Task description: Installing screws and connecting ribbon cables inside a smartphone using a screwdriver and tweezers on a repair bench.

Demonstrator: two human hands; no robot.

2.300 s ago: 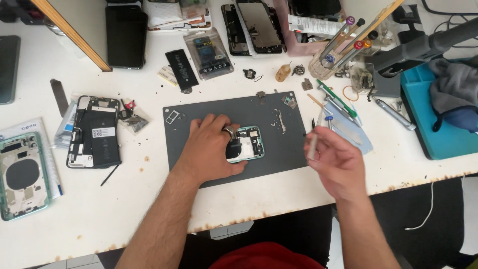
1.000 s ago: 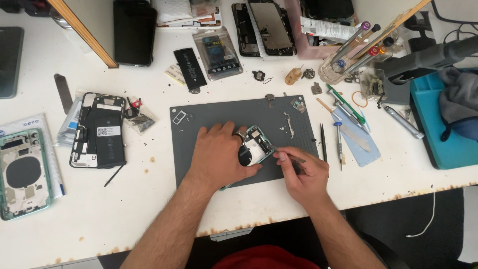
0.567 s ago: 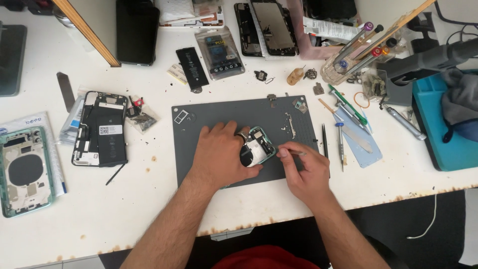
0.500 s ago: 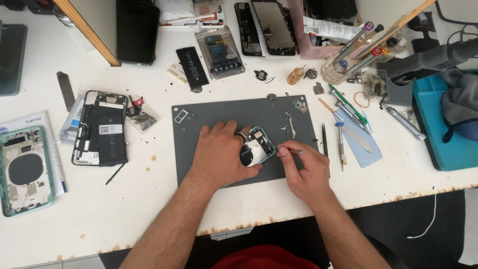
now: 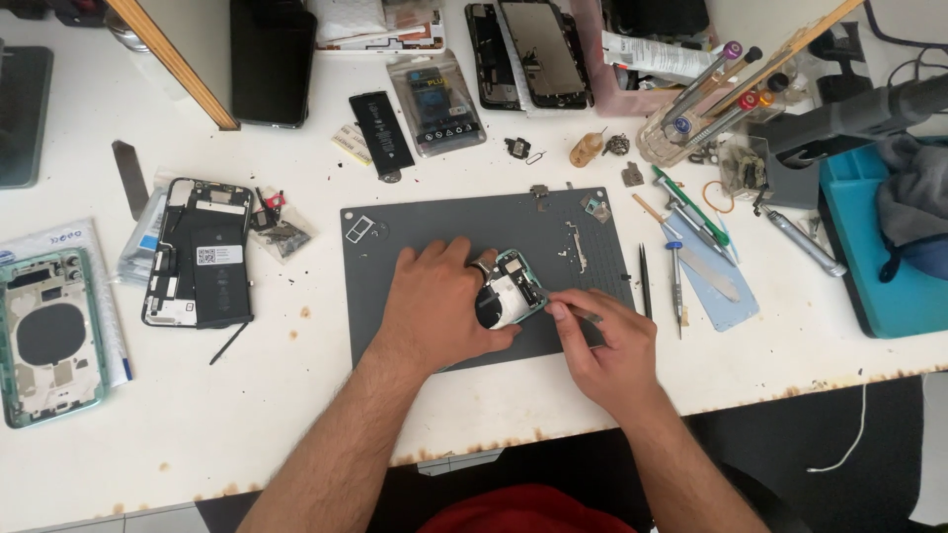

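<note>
My left hand (image 5: 439, 306) lies on the grey work mat (image 5: 444, 222) and holds down a small green-edged phone part (image 5: 512, 292) with white and black insides. A ring shows on one finger. My right hand (image 5: 604, 341) sits just right of the part, fingers pinched on a thin metal tool (image 5: 583, 314) whose tip points at the part's right edge. Both forearms come in from the bottom of the view.
An opened phone (image 5: 197, 255) and a green phone back housing (image 5: 49, 336) lie at left. A black battery (image 5: 381, 131), a bagged part (image 5: 434, 89) and phone screens (image 5: 538, 49) sit behind the mat. Tweezers (image 5: 644, 281), screwdrivers (image 5: 691, 212) and a blue tray (image 5: 879, 257) lie at right.
My right hand came down from the right with the thin tool and settled at the part's right edge. My left hand stayed on the part, which shifted slightly right.
</note>
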